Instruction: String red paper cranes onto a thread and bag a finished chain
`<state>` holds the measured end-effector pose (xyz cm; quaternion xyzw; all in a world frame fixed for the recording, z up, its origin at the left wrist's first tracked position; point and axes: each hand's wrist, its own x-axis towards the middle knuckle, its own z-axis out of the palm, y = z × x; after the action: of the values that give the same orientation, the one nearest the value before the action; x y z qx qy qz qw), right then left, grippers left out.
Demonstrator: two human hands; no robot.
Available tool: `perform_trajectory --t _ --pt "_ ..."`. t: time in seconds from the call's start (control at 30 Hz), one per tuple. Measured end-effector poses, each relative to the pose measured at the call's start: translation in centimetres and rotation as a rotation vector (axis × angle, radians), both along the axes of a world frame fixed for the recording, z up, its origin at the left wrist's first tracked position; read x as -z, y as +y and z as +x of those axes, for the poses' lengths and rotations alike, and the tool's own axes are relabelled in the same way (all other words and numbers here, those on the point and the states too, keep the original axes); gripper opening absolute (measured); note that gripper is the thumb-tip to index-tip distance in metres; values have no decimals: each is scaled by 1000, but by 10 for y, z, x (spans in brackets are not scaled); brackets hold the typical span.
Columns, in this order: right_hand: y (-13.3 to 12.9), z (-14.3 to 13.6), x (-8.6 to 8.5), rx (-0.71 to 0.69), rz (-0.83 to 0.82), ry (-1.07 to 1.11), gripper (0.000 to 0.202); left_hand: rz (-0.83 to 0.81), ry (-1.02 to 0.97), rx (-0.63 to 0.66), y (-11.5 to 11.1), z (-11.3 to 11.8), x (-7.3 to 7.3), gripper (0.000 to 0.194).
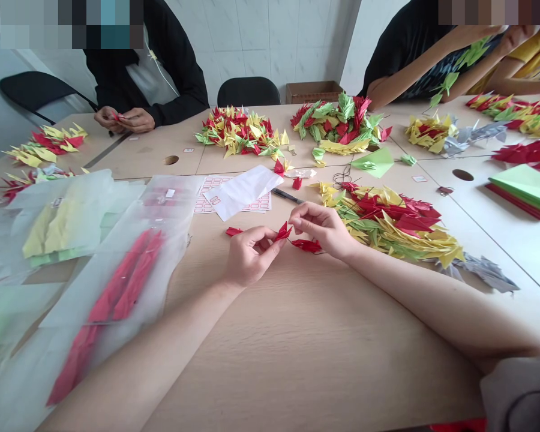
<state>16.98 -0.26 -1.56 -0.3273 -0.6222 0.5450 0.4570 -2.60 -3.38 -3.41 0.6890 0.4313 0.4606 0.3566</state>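
Between the thumb and fingers of my left hand [252, 255] is a red origami crane [282, 231]. Just right of it, my right hand [321, 231] is closed in a pinch; what its fingertips hold is too small to make out, perhaps a thread. Below my right hand another red folded paper piece [305, 245] lies on the table with a dark thread at it. One more small red paper piece [234, 231] rests beside my left hand. A heap of strung red, yellow and green cranes [396, 219] lies beyond my right wrist.
Clear plastic bags [130, 270] of folded paper cover the left side. A white paper [243, 192], a black pen [288, 196] and green paper sheets [526, 183] lie around. Crane piles [240, 132] stand farther back. Across the table, people handle paper pieces.
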Motion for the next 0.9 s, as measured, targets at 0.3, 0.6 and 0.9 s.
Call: perform_trajectory --t 0.3,0.6,0.9 --pt "-1 3 3 -127 110 -72 34 46 9 -28 0 -1 1 17" --pt "-5 -3 7 -105 124 -234 25 71 48 -8 0 0 3 12" --pt "-7 -2 2 -113 -104 -115 33 -104 -42 84 1 -2 3 22"
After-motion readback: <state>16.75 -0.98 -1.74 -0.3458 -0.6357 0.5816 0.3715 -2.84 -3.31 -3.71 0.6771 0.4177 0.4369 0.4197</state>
